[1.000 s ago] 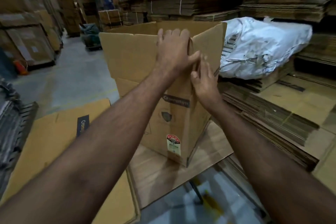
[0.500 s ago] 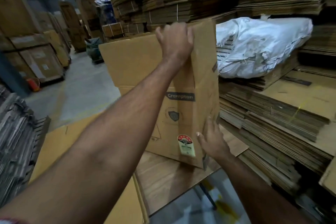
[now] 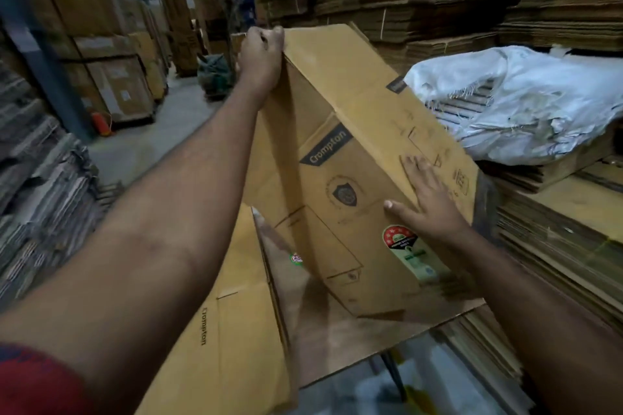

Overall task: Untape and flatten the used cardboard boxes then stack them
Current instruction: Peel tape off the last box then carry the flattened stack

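The Crompton cardboard box [image 3: 350, 158] is tilted over to the right, collapsed nearly flat, its lower end resting on a flattened brown sheet [image 3: 337, 333] that lies over the worktop. The left hand [image 3: 261, 54] has its fingers closed on the box's top corner — a firm pinch at the upper edge. The right hand [image 3: 426, 200] lies with its fingers spread flat on the printed side panel, just above the green and red sticker [image 3: 409, 253]. Another flattened Crompton box [image 3: 232, 330] lies below on the left. Behind on the right, a white woven sack [image 3: 526, 101] sits on stacked flattened cardboard [image 3: 556, 246].
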Demonstrator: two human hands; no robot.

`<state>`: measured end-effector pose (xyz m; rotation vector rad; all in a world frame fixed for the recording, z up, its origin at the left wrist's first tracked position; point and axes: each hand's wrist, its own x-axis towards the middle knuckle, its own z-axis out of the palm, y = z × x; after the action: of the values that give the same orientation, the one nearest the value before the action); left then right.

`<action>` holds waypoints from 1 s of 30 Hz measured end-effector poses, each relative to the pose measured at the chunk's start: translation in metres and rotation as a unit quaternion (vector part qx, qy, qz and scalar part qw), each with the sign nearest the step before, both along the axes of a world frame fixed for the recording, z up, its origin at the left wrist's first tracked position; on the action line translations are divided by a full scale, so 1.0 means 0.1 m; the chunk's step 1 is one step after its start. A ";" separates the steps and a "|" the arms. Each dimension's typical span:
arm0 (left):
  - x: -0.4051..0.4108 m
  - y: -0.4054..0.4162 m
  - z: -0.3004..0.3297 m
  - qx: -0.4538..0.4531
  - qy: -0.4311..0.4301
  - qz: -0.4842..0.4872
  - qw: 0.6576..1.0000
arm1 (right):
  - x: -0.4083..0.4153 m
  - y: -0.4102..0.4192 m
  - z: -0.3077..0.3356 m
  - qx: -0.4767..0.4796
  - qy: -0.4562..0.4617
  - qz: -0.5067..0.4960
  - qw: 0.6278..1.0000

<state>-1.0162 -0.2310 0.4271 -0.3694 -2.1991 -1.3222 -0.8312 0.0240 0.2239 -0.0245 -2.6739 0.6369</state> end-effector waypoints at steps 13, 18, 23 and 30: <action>0.26 -0.09 -0.94 0.043 -0.185 0.011 0.982 | -0.50 -0.61 0.18 0.075 -0.018 -0.024 0.997; 0.66 0.53 -1.60 0.103 -0.287 0.034 0.952 | -0.61 -0.80 0.23 0.099 -0.054 -0.008 0.994; 0.66 0.68 -1.86 0.146 -0.350 0.036 0.925 | -0.34 -0.42 0.04 0.083 -0.076 0.044 0.993; 0.69 0.67 -1.97 0.080 -0.365 -0.001 0.927 | -0.16 -0.39 -0.21 0.070 -0.072 -0.072 0.992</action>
<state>-0.9477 -0.1637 0.2297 0.2357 -2.6274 -1.8359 -0.8469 -0.0149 0.2027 -0.2310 -2.8160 0.4163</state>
